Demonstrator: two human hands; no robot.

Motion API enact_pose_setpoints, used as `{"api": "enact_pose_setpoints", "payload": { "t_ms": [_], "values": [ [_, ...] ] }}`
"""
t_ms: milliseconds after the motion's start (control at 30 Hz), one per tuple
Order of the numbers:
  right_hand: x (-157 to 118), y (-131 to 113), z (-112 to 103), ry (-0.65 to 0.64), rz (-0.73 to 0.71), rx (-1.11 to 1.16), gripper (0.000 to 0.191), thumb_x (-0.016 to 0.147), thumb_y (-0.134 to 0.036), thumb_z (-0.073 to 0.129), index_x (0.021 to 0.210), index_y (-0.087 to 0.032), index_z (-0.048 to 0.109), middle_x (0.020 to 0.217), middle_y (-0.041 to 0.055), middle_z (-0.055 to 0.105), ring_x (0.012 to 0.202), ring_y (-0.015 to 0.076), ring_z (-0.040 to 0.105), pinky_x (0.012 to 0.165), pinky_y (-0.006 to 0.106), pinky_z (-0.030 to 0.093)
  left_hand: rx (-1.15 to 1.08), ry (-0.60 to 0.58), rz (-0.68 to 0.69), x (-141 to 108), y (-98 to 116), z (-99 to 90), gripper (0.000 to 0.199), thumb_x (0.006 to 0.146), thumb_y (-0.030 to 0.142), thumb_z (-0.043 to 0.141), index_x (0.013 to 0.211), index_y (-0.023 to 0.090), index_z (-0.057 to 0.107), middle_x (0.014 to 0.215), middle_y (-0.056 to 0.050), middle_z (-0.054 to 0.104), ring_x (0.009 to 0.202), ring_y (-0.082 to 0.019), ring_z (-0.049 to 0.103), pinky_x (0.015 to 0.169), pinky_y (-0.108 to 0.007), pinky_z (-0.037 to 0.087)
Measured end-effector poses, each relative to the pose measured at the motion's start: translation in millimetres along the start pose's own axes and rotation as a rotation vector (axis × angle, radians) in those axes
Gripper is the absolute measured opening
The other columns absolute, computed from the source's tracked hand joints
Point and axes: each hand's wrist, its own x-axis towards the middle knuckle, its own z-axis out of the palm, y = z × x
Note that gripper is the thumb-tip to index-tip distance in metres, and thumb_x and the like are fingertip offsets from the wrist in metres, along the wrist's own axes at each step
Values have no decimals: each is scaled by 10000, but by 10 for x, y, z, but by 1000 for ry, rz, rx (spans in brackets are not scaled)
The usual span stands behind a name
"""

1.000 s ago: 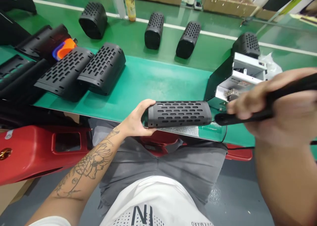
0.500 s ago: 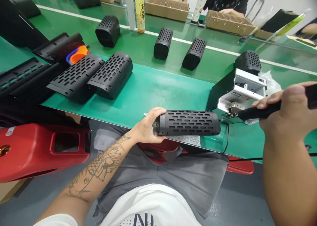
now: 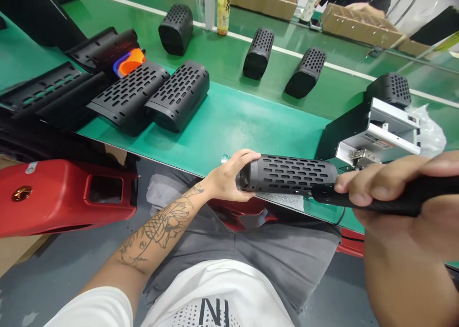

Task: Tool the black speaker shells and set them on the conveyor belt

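Left hand [image 3: 231, 176] grasps the case [image 3: 297, 173] at nine o'clock; right hand [image 3: 405, 231] clasps the tool [image 3: 398, 206] near its four o'clock. A slanting tool could slip, scratching it.

The right hand [image 3: 405, 229] partly covers a slim black cylindrical tool [image 3: 323, 193], cut off at the right edge; its exposed end hides a corner of the dark-grey slotted housing [image 3: 292, 174].

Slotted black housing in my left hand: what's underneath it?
A pale, textured sheet shows along the near edge of the slotted black housing, with green mat on its far side. What lies directly beneath is covered, so how far the sheet extends can't be seen.
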Motion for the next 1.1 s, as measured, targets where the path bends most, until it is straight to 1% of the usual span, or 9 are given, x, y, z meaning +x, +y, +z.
{"api": "enact_pose_setpoints", "payload": {
  "t_ms": [100, 200, 300, 500, 633, 800, 933, 1033, 1100],
  "values": [
    [47, 16, 158, -97, -29, 38, 440, 742, -578, 972, 830, -253, 690, 590, -14, 638, 450, 216, 584, 421, 445, 572, -16, -1, -12, -4, 9, 3, 1061, 746, 252, 912, 1667, 263, 387, 1607, -195, 526, 1530, -394, 559, 1300, -581, 489],
    [83, 65, 144, -159, -40, 55, 362, 806, -491, 945, 844, -249, 679, 602, -22, 652, 449, 200, 578, 427, 426, 582, -24, -2, -18, 1, 15, 4, 1053, 739, 254, 918, 1657, 259, 403, 1596, -195, 534, 1524, -395, 563, 1295, -580, 493],
    [85, 87, 104, -223, -11, 72, 316, 825, -424, 933, 841, -251, 669, 567, -40, 615, 424, 179, 541, 420, 401, 570, -23, -5, -25, 4, 22, 5, 1036, 739, 250, 914, 1645, 254, 411, 1582, -193, 546, 1509, -389, 576, 1282, -569, 505],
    [93, 116, 73, -274, -6, 77, 300, 809, -421, 944, 855, -270, 690, 533, -58, 561, 391, 179, 505, 407, 411, 557, 5, -9, -43, 8, 42, 0, 1020, 748, 276, 913, 1637, 248, 415, 1585, -186, 559, 1490, -379, 594, 1272, -545, 520],
    [113, 141, 84, -314, 15, 157, 252, 817, -386, 944, 929, -279, 745, 520, -72, 541, 375, 166, 495, 404, 395, 549, 1, -12, -33, 25, 37, -10, 1009, 744, 265, 907, 1631, 239, 426, 1557, -184, 583, 1483, -377, 597, 1271, -548, 518],
    [162, 155, 106, -403, 24, 203, 306, 816, -387, 954, 842, -260, 677, 523, -70, 566, 368, 146, 502, 410, 356, 545, 7, 3, -5, 51, 28, -12, 1031, 722, 248, 912, 1632, 243, 426, 1538, -176, 608, 1476, -387, 603, 1273, -564, 513],
    [178, 193, 94, -459, 18, 213, 310, 834, -371, 935, 842, -256, 648, 540, -71, 579, 374, 145, 509, 400, 351, 538, 19, 9, -7, 51, 22, -12, 1015, 727, 241, 901, 1629, 240, 437, 1535, -168, 620, 1467, -378, 616, 1263, -546, 525],
    [124, 209, 139, -456, 21, 212, 294, 841, -354, 927, 862, -256, 650, 562, -71, 591, 386, 142, 517, 418, 348, 539, 19, 12, -5, 41, 10, -15, 996, 733, 239, 892, 1625, 232, 447, 1543, -169, 617, 1470, -369, 616, 1264, -532, 526],
    [68, 192, 198, -376, 33, 195, 328, 818, -377, 946, 847, -251, 644, 562, -67, 592, 397, 147, 525, 435, 350, 540, 22, 6, 4, 32, 5, -19, 1011, 729, 236, 893, 1633, 228, 439, 1552, -174, 611, 1480, -373, 608, 1271, -539, 520]
  ]
}}
